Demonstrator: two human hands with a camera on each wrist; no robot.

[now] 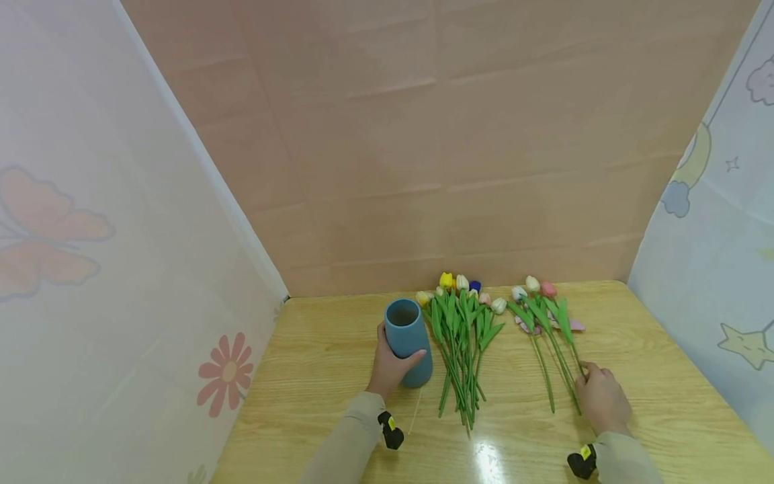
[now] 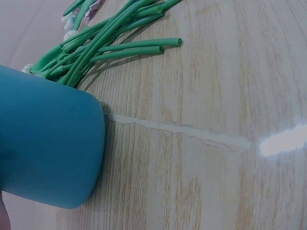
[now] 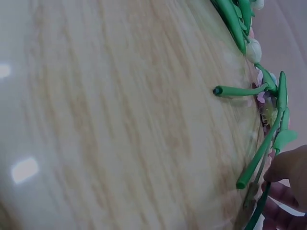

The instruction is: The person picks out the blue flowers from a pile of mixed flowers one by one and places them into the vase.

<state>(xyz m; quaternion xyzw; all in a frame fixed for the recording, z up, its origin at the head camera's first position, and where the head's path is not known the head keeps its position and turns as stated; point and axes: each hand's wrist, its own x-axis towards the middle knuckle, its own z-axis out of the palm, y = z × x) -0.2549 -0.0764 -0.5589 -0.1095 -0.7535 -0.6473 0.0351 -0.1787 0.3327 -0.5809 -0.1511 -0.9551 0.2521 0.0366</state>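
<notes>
A blue vase (image 1: 417,353) stands at the middle left of the table, its mouth tilted a little toward me. My left hand (image 1: 390,366) holds it around the side, thumb across the front; in the left wrist view the vase (image 2: 48,139) fills the left edge. At the right, my right hand (image 1: 603,400) pinches the green stem of a pink tulip (image 1: 548,289). Two whitish tulips (image 1: 532,284) lie beside it, their stems pointing toward me. The right wrist view shows the thumb and fingers (image 3: 290,175) on the stem.
A bunch of several tulips (image 1: 462,336) in mixed colours lies between the vase and the right-hand flowers. Light purple pieces (image 1: 574,325) lie under the right-hand tulip heads. The wooden table (image 1: 326,349) meets a brown backdrop behind and patterned cloths at both sides.
</notes>
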